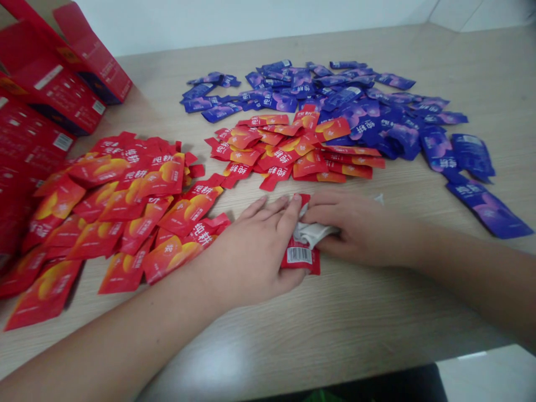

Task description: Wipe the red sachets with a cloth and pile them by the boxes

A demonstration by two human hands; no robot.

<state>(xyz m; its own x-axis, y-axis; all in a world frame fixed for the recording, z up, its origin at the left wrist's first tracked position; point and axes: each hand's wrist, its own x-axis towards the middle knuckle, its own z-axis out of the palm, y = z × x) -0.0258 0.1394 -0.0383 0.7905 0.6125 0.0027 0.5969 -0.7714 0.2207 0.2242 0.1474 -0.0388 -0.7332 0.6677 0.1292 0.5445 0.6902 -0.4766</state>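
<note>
A red sachet (315, 266) with a white barcode label lies on the table in front of me, its barcode side up. My left hand (255, 254) steadies it from the left, fingers extended along its upper part and thumb at its lower edge. My right hand (360, 229) has its fingers curled around a crumpled white tissue (313, 232), which touches the sachet's face. Part of the sachet is hidden under both hands. Just beyond them lies a pile of red-and-orange sachets (278, 153). A larger pile of similar red sachets (125, 190) spreads to the left of my left hand.
Many purple-blue sachets (364, 120) are scattered at the back and right. Red cartons (62, 92) with raised flaps stand at the far left. A white wall (251, 22) borders the back of the wooden table (355, 335), whose front edge is near me.
</note>
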